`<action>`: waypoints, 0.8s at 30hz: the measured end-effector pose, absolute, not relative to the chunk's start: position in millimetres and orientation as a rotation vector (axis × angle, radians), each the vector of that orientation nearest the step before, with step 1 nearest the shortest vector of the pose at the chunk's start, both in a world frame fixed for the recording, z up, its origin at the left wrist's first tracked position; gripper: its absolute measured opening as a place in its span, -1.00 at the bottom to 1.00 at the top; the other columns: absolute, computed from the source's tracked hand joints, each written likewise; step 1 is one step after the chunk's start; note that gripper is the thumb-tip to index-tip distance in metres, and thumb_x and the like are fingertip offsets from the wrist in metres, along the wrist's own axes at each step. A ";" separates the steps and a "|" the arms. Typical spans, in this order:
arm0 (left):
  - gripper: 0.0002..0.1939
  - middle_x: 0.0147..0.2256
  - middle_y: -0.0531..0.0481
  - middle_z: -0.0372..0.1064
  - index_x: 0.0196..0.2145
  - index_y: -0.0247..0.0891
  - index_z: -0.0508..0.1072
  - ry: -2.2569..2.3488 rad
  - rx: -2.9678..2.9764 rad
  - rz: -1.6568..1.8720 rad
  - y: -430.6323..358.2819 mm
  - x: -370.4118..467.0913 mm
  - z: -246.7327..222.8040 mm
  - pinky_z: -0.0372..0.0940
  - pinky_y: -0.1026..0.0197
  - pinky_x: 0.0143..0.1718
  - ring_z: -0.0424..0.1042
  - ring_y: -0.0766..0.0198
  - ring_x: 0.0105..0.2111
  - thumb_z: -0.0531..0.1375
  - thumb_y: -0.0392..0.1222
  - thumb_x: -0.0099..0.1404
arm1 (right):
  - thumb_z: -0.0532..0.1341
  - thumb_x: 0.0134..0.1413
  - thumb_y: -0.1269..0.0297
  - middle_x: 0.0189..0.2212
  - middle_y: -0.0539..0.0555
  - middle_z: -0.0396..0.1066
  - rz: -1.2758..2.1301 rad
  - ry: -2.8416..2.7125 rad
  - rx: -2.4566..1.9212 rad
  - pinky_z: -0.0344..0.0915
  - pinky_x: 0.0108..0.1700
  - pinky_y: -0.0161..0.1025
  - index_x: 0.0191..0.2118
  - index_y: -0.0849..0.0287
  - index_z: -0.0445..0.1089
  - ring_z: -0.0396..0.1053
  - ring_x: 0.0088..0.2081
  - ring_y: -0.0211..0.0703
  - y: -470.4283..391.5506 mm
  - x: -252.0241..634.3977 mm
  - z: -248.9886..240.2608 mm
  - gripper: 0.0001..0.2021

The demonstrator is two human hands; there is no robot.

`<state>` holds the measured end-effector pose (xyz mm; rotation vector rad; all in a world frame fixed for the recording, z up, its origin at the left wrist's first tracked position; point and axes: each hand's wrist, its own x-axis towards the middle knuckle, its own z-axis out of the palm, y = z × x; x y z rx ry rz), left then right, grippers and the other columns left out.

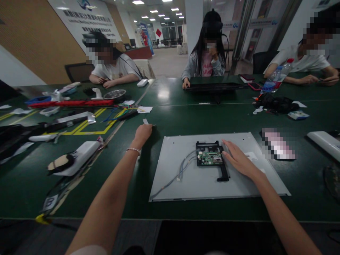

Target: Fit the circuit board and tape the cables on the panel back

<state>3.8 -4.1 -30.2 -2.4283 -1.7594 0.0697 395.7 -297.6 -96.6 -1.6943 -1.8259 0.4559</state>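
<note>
A flat grey metal panel [170,166] lies on the green table in front of me. On it sits a black plastic bracket [224,171] that frames a green circuit board [208,158]. Grey cables [182,168] run from the board's left side to the panel's near left corner. My right hand [236,156], fingers stretched out, rests at the bracket's right edge. Left of the panel, my left hand [143,134] is closed low over the table. A small white scrap [145,121] and a thin tip show beside its fingers; what it grips is hidden.
A phone [278,143] lies right of the panel. A white device [77,159], wires [119,115] and a red strip [71,103] lie to the left. Across the table, several people sit; one touches a dark flat panel [217,86]. Bottles [276,79] stand at far right.
</note>
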 end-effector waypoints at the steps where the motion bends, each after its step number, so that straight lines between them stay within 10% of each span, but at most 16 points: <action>1: -0.61 -0.19 -0.42 0.48 -0.10 -0.47 0.51 -1.763 -2.424 0.058 -4.8 3.9 -30.6 0.28 0.06 -0.13 0.49 -0.06 -0.16 -0.08 -0.29 0.38 | -0.08 0.32 -0.05 0.35 0.10 0.01 0.452 -1.828 -1.691 -0.07 0.34 0.19 0.39 -0.06 -0.14 -0.09 0.36 0.06 -297.6 395.7 -96.5 -0.40; 24: -0.72 -0.23 -0.23 0.49 -0.22 -0.23 0.49 -1.289 -2.943 -0.119 -177.6 89.0 -39.3 0.29 0.01 -0.17 0.48 0.00 -0.22 -0.03 -0.30 0.39 | -0.08 0.31 -0.07 0.33 0.13 0.04 0.416 -1.845 -1.661 -0.03 0.31 0.22 0.38 -0.06 -0.11 -0.04 0.34 0.10 -297.9 397.7 -97.8 -0.41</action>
